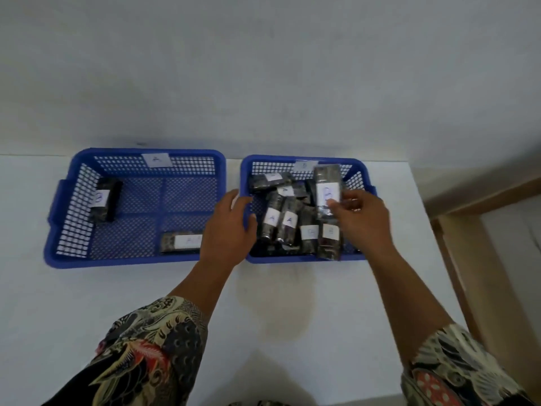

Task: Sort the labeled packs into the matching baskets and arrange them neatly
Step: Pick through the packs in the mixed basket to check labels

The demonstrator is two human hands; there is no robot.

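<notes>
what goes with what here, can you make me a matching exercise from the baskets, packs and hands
Column one:
1. left basket
2. pack held up
3. left hand
4. pack with a B label

Column two:
a. pinched by the right hand over the right basket
b. lies at the left side inside the left basket
c. carries a tag marked A on its far wall
d. rests on the near-left rim of the right basket

Pairs: 1-c, 2-a, 3-d, 4-b

Two blue baskets point(134, 259) on white worktop point(87, 303); right hand point(363, 218) pinches B pack point(327, 186); left hand point(231, 227) on right basket point(304, 258) rim.
</notes>
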